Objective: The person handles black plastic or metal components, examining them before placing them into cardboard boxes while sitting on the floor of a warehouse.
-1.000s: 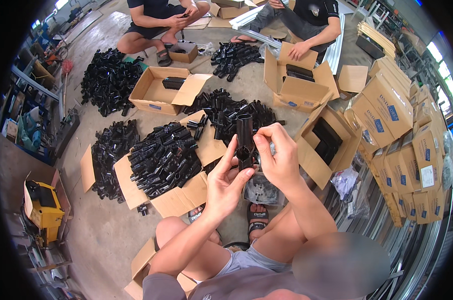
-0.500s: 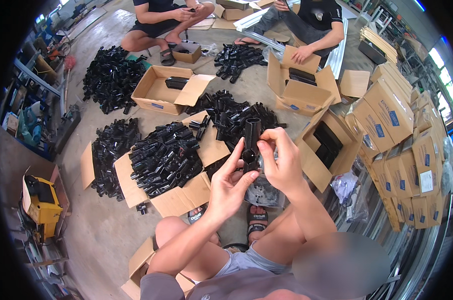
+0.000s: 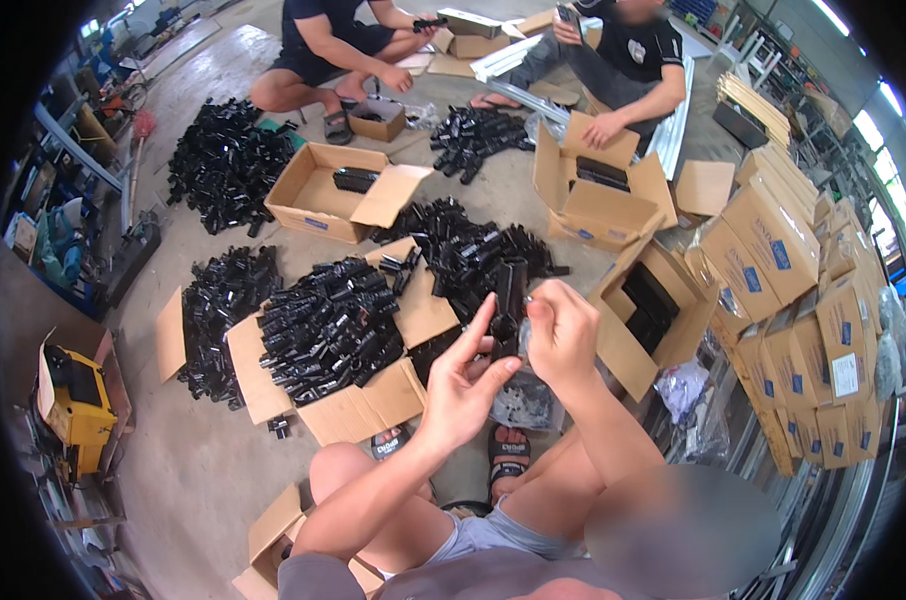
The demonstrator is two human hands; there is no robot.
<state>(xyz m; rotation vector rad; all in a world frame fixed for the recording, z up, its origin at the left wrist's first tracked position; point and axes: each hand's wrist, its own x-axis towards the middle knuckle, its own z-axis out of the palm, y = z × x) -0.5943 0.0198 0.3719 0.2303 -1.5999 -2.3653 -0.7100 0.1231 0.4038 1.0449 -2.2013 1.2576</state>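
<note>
My left hand (image 3: 459, 388) holds a black tubular fitting (image 3: 512, 288) upright in front of me, thumb on one side and fingers on the other. Just right of the fitting, my right hand (image 3: 563, 332) is closed in a pinch; a tiny bright spot shows at its fingertips, too small to name. Below the hands lies a clear plastic bag (image 3: 526, 402) of small dark pieces. Left of them, an opened carton (image 3: 365, 405) is heaped with black fittings (image 3: 328, 322). Another pile of black fittings (image 3: 453, 235) lies beyond my hands.
Open cartons stand ahead (image 3: 298, 205) and at right (image 3: 628, 350), with black pieces inside. Two people sit opposite, one by another open carton (image 3: 598, 225). Stacked closed cartons (image 3: 763, 245) line the right side. A yellow-and-black machine (image 3: 78, 410) stands at left.
My right hand has drawn slightly away from the fitting and curled into a tighter pinch. My left hand still holds the fitting. The person at the upper left has lowered one hand.
</note>
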